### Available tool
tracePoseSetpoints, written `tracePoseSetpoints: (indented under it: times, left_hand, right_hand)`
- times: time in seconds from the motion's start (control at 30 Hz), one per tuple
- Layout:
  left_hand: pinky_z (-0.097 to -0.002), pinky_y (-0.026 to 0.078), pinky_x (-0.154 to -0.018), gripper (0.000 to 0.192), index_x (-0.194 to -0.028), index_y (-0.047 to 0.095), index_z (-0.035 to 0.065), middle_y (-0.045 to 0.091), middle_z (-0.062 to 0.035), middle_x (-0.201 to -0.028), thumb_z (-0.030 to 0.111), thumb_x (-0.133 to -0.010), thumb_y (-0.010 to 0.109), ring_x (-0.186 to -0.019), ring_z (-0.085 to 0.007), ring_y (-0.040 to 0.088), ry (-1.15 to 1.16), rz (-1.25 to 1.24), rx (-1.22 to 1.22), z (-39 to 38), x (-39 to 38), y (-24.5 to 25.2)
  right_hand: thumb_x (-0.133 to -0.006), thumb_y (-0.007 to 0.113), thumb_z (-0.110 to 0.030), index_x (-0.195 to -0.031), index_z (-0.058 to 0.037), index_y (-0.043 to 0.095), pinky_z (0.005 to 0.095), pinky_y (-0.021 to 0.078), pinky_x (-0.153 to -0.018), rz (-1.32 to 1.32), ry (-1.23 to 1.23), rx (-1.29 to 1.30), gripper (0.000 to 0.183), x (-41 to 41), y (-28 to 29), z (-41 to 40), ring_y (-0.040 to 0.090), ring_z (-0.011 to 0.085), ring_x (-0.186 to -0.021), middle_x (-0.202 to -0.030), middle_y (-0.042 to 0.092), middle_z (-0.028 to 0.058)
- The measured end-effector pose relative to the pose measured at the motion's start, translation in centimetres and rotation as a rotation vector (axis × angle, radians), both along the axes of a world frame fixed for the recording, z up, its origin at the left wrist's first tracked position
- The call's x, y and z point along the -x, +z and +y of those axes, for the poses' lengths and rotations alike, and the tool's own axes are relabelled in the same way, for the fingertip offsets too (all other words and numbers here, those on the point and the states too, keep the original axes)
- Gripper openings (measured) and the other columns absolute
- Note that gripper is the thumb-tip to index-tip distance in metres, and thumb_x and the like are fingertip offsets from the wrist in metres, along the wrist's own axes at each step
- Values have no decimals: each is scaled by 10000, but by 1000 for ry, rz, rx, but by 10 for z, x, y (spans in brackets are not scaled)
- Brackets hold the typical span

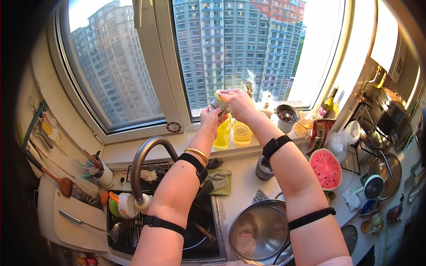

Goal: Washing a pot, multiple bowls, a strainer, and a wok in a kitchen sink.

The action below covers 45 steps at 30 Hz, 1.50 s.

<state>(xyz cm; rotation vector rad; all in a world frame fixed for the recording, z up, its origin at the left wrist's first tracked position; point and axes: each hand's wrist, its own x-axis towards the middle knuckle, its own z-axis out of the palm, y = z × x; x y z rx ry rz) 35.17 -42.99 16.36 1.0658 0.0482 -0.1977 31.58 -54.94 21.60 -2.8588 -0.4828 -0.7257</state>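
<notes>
Both arms reach forward to the windowsill. My left hand grips a small clear, textured container, perhaps a jar or cup. My right hand is at its upper end, fingertips on a pale yellow round piece that may be a lid or sponge; the fingers partly hide it. Just below the hands, a bottle of yellow liquid stands on the sill. Beside it is a second yellow container with a lemon-slice picture. A pump bottle stands behind my right wrist.
A curved faucet rises left of my left forearm, over a dark sink holding a pan. A steel bowl sits on the counter. To the right are a cut watermelon, a potted plant and a wine bottle.
</notes>
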Motion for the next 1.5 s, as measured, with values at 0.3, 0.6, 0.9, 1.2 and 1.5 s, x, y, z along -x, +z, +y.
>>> tracePoseSetpoints:
  times: [0.3,0.6,0.9,1.2,1.5]
  left_hand:
    - [-355,567,-747,323,-1149,442,21,590,-138,-1019,-37,-833,410,-855,-259,631,-82,-29,142,18,38,-6]
    - [-345,535,-823,348,-1177,478,60,576,-85,-1098,-5,-837,443,-990,-219,591,-404,140,-120,120,169,-42]
    - [-352,522,-852,375,-1206,472,28,562,-100,-1134,-24,-839,412,-1008,-220,583,-328,295,-220,272,244,-96]
    - [-413,488,-888,236,-1077,528,42,589,-83,-1040,77,-858,447,-982,-216,580,-154,376,120,319,264,-144]
    - [-332,354,-982,529,-1202,479,103,515,-40,-1195,524,-933,301,-1136,-199,462,-229,344,442,306,297,-167]
  right_hand:
    - [-748,427,48,-1170,-100,572,334,383,-986,-168,156,-368,470,-20,-12,-9,490,252,-1162,-1214,554,105]
    - [-863,538,-218,-1050,-59,643,317,453,-816,566,74,-358,267,68,9,46,603,206,-900,-959,659,124]
    - [-845,502,-280,-878,22,654,298,534,-590,1222,51,169,340,144,-59,181,643,193,-679,-778,654,108]
    - [-898,493,-317,-1064,-2,582,356,464,-795,881,36,-1175,367,199,-187,315,608,290,-917,-957,632,206]
    - [-932,392,-244,-1217,-28,507,361,283,-1042,469,-66,-1383,375,227,-260,353,402,324,-1228,-1272,480,188]
